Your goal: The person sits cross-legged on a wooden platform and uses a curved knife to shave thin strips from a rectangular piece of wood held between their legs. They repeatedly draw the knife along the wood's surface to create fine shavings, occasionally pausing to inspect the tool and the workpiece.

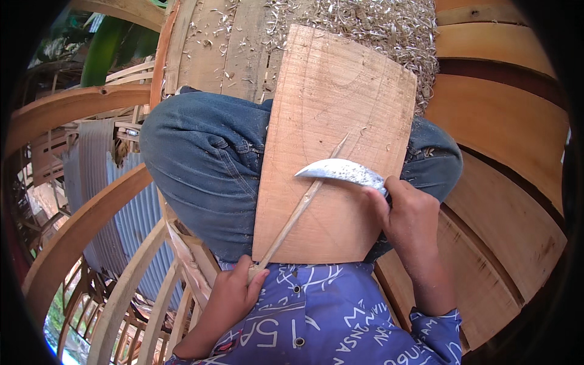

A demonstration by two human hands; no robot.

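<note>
Head view, lap work w/ both hands: in the mid-frame we see a pale flat board, set tilted across the legs, lower edge against the patterned shirt, sides over the two thighs of the blue trousers; we judge it's laid there as a lap bench, i.e. a firm backing that prob. also shields the legs from the blade. Over it, running diagonally from lower ctr-left up to mid-frame, is a thin wooden stick, its far end tapered to a pt. L hand, lower left, has its fingers curled shut round the stick's near end, thumb alongside; we read this as an anchor, leaving the rest of the length free. R hand, right of ctr, is closed on the grip end of a curved knife, thumb near the blade's base; the handle itself is hidden in the fist. Blade lies crosswise over the stick, hollow side facing the lower frame, an angle that we think suits a paring stroke; whether the edge bites we can't tell. Wood shavings cover the plank surface at top ctr, beyond the board. For orientation, we note curved slats w/ corrugated sheeting behind, left, & broad wooden panels, right.
</note>
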